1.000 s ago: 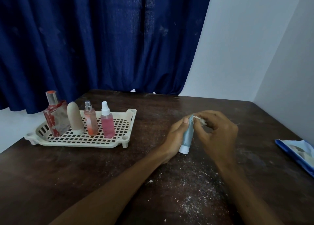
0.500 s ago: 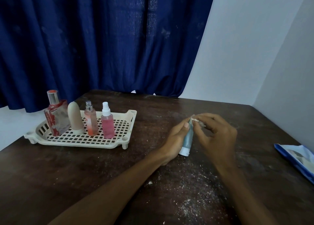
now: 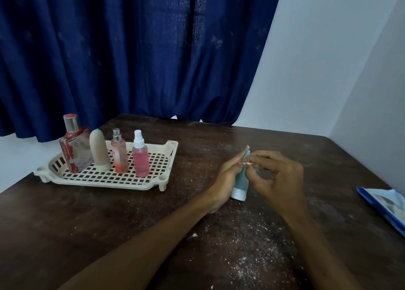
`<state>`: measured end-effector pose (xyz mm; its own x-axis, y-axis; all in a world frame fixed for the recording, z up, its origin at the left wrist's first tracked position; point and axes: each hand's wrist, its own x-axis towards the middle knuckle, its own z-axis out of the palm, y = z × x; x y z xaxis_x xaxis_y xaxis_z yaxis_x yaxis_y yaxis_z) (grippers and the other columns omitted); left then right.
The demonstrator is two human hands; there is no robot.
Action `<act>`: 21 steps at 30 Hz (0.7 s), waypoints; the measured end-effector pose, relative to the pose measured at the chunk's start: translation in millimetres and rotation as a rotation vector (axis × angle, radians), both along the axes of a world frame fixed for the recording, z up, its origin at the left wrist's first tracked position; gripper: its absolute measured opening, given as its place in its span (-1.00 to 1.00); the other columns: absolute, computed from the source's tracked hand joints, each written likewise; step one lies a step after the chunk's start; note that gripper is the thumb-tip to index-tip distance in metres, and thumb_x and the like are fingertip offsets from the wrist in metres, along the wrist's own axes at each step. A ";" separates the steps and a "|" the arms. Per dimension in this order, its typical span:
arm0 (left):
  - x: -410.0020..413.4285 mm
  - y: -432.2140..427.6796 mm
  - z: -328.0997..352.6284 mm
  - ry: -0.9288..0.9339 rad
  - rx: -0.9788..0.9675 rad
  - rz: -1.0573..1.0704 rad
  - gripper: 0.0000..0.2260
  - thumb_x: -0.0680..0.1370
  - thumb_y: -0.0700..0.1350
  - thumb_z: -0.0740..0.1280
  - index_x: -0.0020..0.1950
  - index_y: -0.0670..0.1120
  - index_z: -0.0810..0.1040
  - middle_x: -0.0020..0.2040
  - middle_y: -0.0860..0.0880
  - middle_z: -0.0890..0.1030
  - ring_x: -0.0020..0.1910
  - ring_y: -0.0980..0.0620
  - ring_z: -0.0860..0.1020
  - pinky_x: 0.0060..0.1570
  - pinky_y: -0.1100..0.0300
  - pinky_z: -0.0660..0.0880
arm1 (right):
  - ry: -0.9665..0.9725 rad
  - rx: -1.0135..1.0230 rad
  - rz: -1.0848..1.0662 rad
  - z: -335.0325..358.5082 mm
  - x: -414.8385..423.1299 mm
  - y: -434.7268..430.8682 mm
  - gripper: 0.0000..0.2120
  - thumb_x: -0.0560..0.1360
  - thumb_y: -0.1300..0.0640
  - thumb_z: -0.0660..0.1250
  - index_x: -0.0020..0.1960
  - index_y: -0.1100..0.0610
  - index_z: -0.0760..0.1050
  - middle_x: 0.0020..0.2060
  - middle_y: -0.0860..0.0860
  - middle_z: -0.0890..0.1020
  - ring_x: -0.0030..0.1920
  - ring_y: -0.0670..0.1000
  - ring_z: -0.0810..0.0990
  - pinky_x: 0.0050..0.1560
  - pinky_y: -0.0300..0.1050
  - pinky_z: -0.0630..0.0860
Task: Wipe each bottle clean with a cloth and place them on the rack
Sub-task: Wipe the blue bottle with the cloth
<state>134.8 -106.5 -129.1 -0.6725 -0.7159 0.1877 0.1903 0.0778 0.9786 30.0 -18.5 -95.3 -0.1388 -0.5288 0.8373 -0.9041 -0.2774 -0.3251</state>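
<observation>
Tube (image 3: 240, 183), cap downward, is gripped by the left hand (image 3: 226, 177) while a scrap of cloth (image 3: 248, 163) is pinched against its upper end by the right hand (image 3: 279, 180). The cloth is best drawn down the full length, with the tube turned between passes. It is held between both hands, well apart from the rack (image 3: 98, 183).

perforated plastic rack (image 3: 157, 185), scuffed matt wooden table (image 3: 109, 219)
</observation>
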 end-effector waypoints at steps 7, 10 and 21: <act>-0.7 4.6 -0.9 0.032 0.002 0.000 -0.56 0.61 -0.12 0.11 0.51 -0.09 0.38 0.44 -0.12 0.47 0.42 -0.03 0.45 0.47 -0.08 0.31 | 0.000 -0.052 -0.058 1.1 3.2 0.6 -0.81 0.38 0.30 0.53 -0.01 0.17 0.70 -0.09 -0.01 0.69 -0.12 -0.09 0.64 -0.05 -0.33 0.56; -0.3 5.9 -0.8 -0.005 -0.034 -0.002 -0.55 0.58 -0.07 0.12 0.48 -0.08 0.41 0.42 -0.12 0.48 0.41 -0.03 0.45 0.48 -0.12 0.29 | -0.025 -0.110 -0.096 3.2 2.6 -0.1 -0.84 0.42 0.32 0.50 0.00 0.19 0.70 -0.10 0.01 0.68 -0.13 -0.10 0.63 -0.02 -0.44 0.49; 1.7 9.8 0.3 -0.019 -0.194 -0.037 -0.59 0.65 0.08 0.15 0.48 0.04 0.40 0.41 -0.10 0.48 0.40 0.03 0.45 0.46 -0.05 0.32 | -0.133 -0.149 -0.086 5.8 3.1 -0.1 -0.85 0.47 0.30 0.47 0.03 0.18 0.70 -0.08 -0.04 0.70 -0.09 -0.15 0.66 -0.02 -0.38 0.54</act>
